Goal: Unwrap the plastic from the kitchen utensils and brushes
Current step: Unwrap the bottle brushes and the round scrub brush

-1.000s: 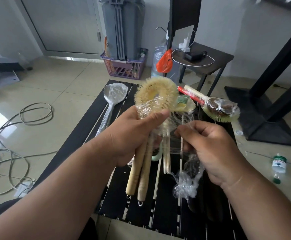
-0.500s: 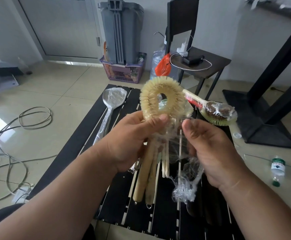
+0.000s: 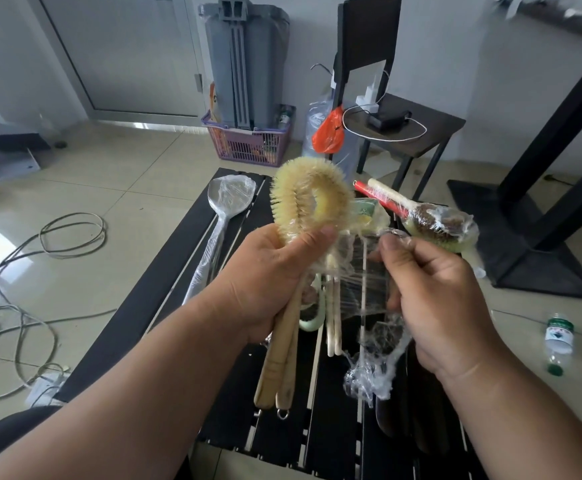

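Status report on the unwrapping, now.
Left hand grips looped cream bristle brush bundle. Right hand pinches clear plastic film, stretched off. Nothing blocking.

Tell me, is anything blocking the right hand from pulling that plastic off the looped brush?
Nothing visible does. The right hand already pinches the plastic wrap, stretched taut from the looped brush that the left hand grips. Only air lies to the right of it.

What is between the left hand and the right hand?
In the head view, a sheet of clear plastic wrap stretches from the looped brush in the left hand to the right hand.
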